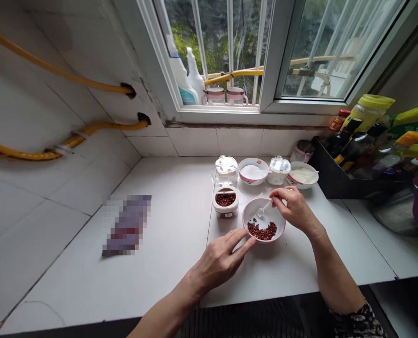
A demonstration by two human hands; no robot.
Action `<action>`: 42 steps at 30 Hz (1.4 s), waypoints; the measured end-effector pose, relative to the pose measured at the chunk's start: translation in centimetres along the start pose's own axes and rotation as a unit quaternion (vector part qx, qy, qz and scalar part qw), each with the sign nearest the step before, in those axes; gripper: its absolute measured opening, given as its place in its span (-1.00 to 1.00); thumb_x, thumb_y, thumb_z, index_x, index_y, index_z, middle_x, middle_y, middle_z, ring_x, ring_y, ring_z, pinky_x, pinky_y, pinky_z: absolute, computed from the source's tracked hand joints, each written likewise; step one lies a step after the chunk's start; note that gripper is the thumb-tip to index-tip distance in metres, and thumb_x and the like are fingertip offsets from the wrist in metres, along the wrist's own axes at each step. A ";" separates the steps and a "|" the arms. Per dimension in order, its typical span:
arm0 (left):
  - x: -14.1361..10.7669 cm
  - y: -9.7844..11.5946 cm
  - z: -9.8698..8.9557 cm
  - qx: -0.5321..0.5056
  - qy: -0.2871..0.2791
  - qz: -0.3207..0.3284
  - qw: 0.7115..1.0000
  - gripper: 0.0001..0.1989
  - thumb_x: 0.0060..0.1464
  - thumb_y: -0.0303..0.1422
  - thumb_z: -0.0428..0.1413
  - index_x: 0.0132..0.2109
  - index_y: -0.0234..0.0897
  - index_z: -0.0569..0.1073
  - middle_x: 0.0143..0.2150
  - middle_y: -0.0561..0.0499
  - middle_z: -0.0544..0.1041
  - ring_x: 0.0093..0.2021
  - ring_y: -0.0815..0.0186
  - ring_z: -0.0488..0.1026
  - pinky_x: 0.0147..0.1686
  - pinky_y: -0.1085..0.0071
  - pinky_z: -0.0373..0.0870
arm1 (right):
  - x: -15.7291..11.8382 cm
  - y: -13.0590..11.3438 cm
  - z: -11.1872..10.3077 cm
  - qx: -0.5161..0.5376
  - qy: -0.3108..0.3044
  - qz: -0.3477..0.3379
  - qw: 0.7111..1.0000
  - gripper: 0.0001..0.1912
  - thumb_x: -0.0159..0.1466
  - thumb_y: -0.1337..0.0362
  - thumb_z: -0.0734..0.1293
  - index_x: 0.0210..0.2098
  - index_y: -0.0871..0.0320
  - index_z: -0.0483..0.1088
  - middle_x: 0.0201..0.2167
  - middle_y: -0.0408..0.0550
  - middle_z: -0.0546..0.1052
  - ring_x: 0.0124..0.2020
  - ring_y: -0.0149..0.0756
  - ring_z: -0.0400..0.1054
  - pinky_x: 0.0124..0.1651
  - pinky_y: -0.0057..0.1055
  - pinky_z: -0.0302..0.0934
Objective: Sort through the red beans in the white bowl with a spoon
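Observation:
A white bowl with a pink rim [247, 210] holds reddish-brown peppercorns [263, 231] gathered in its near half. My right hand [293, 209] pinches the handle of a small white spoon [261, 212], whose scoop is inside the bowl above the peppercorns. At the bowl's near left rim, my left hand [226, 256] rests its fingertips, with the fingers stretched and nothing held. Just left of the bowl stands a jar of peppercorns [226, 200] with its clear lid raised.
Behind are a white-lidded jar [226, 168], a bowl of white grains [253, 172], another lidded jar [279, 170] and a bowl of pale powder [303, 175]. A black box of bottles [345, 180] stands right; a blurred purple item [129, 225] lies left.

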State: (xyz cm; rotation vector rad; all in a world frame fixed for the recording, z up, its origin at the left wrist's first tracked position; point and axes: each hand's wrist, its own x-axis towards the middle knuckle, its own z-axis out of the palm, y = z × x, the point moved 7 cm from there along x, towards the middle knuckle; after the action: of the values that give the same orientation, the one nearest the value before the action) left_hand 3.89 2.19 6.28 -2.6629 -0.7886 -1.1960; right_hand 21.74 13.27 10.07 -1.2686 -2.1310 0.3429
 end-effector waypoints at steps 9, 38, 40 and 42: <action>-0.3 -0.1 0.1 -0.015 -0.006 -0.006 1.000 -0.61 0.23 -0.61 -0.04 0.15 -0.35 0.41 0.02 -0.24 0.50 0.01 0.19 0.51 -0.10 0.29 0.59 | 0.0 -0.3 2.7 0.075 -0.032 0.055 0.995 -0.82 0.24 0.42 0.23 -0.42 0.09 0.42 -0.54 -0.16 0.59 -0.42 -0.29 0.38 0.02 -0.22 0.14; -0.1 0.1 -0.1 -0.007 0.002 0.006 1.000 -0.65 0.22 -0.64 -0.03 0.10 -0.41 0.44 -0.02 -0.26 0.50 -0.02 0.17 0.51 -0.15 0.29 0.59 | -0.3 1.7 2.4 0.306 -0.026 0.195 0.932 -0.86 0.13 0.22 0.30 -0.45 0.16 0.43 -0.60 -0.13 0.52 -0.49 -0.31 0.46 -0.34 -0.40 0.29; 0.0 0.1 -0.1 -0.005 0.002 0.006 1.000 -0.65 0.22 -0.64 -0.03 0.09 -0.41 0.44 -0.03 -0.25 0.50 -0.03 0.18 0.51 -0.15 0.30 0.59 | -0.3 1.8 2.4 0.298 -0.023 0.200 0.933 -0.86 0.13 0.23 0.30 -0.44 0.16 0.43 -0.60 -0.13 0.52 -0.49 -0.30 0.47 -0.34 -0.39 0.29; 0.0 0.1 -0.2 -0.003 0.005 0.005 1.000 -0.66 0.23 -0.63 -0.04 0.09 -0.40 0.45 -0.03 -0.24 0.51 -0.04 0.20 0.51 -0.16 0.31 0.60 | -0.4 1.9 2.3 0.275 -0.018 0.202 0.940 -0.86 0.14 0.24 0.28 -0.43 0.16 0.43 -0.59 -0.12 0.53 -0.47 -0.28 0.48 -0.32 -0.39 0.29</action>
State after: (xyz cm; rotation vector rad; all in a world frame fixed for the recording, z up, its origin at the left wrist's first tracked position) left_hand 3.85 2.08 6.43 -2.6601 -0.7698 -1.2090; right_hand 21.77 14.13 7.17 -1.3412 -1.6101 1.0606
